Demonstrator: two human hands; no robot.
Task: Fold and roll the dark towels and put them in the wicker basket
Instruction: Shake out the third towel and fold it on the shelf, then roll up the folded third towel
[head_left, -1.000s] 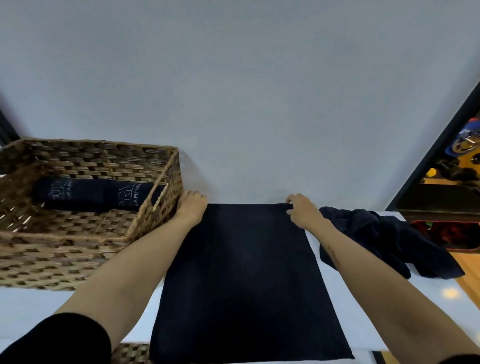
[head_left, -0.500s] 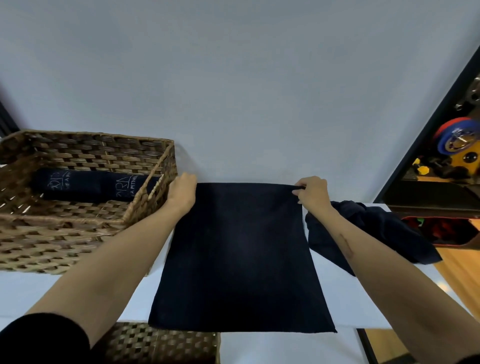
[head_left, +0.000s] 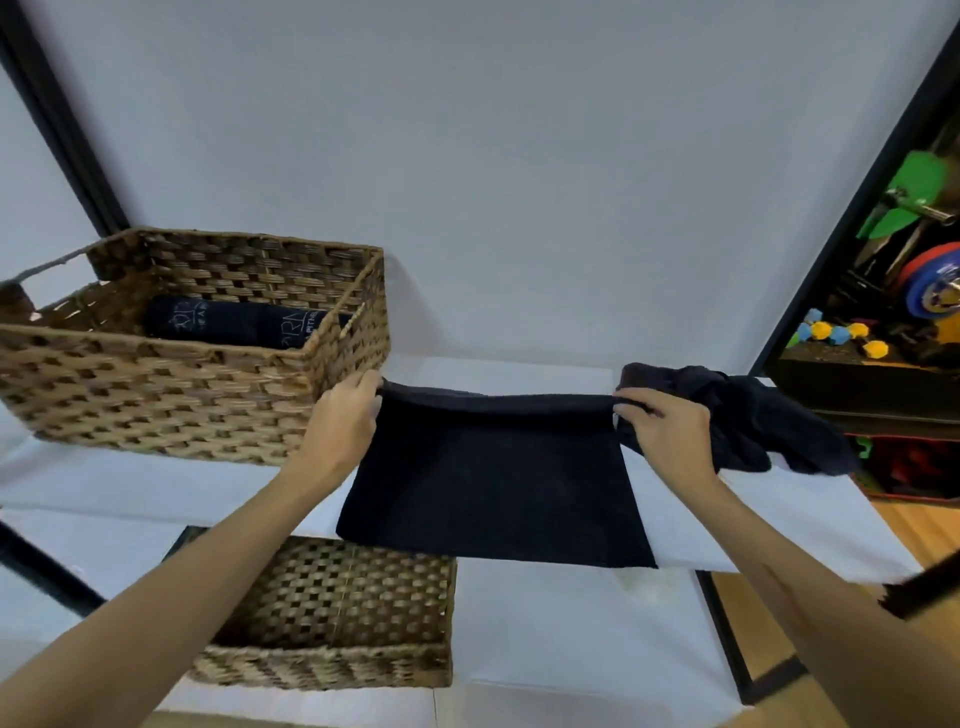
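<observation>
We see a dark towel (head_left: 493, 478) spread across the middle of the frame on a white table (head_left: 779, 525), its near edge hanging slightly past the table's front edge. Our left hand (head_left: 345, 421) pinches the towel's far left corner, fingers curled over the cloth, so the towel stretches away to the right of that hand and down toward the bottom of the frame. Our right hand (head_left: 662, 423) pinches the far right corner in the same way, with the towel running to its left. The far edge between the two hands is lifted off the table and drawn fairly taut, sagging a little at its middle.

In the upper left of the frame stands the wicker basket (head_left: 156, 395), its near right corner just beside our left hand; whether the knuckles touch the weave we cannot tell. Inside it, against the far wall, lie two rolled towels (head_left: 244, 327) end to end, dark with pale lettering.

Right of our right hand, partly behind it, sits a crumpled dark towel (head_left: 753, 415) on the table. Below the table's front edge, at lower centre left, we see a second basket (head_left: 332, 613). At the far right edge, a dark shelf holds colourful objects (head_left: 924, 291), too blurred to identify.
</observation>
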